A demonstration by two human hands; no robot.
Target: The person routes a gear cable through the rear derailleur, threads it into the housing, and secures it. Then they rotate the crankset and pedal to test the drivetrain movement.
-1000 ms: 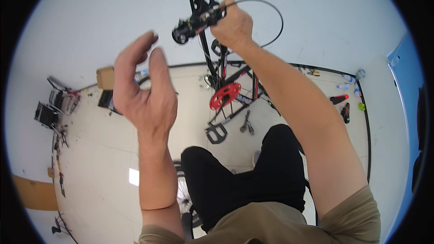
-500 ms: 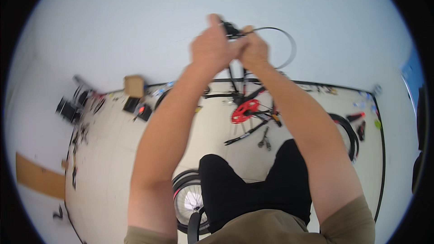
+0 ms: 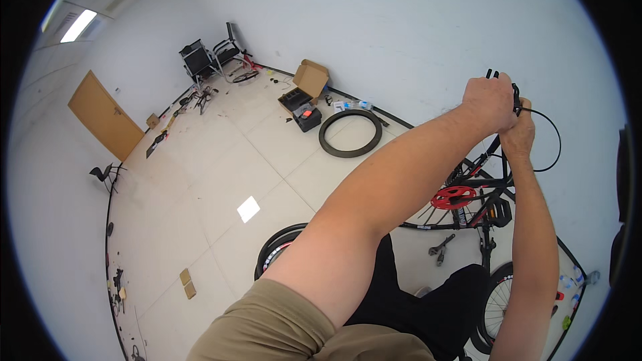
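Both my arms reach out to the upper right, with the hands close together. My left hand (image 3: 491,101) has its fingers wrapped round a black bicycle lever part (image 3: 516,98); short black ends stick out above the knuckles. Just below, my right hand (image 3: 519,139) is closed by the same part, where a thin black cable (image 3: 559,135) comes out and loops to the right. What its fingers grip is mostly hidden. Beneath the hands stands a black bicycle with a red chainring (image 3: 453,197), partly covered by my left forearm.
Tools (image 3: 441,249) lie on the floor near my knees. A bicycle wheel (image 3: 498,304) is at the lower right, and a loose tyre (image 3: 350,133) lies near the wall. Beyond it sit an open cardboard box (image 3: 311,79) and a black case (image 3: 307,117). Chairs (image 3: 196,60) stand far left.
The view has swung left, so my hands and the bicycle now appear farther right, and the door and chairs show more fully. Both hands stay together at the black part and its cable.
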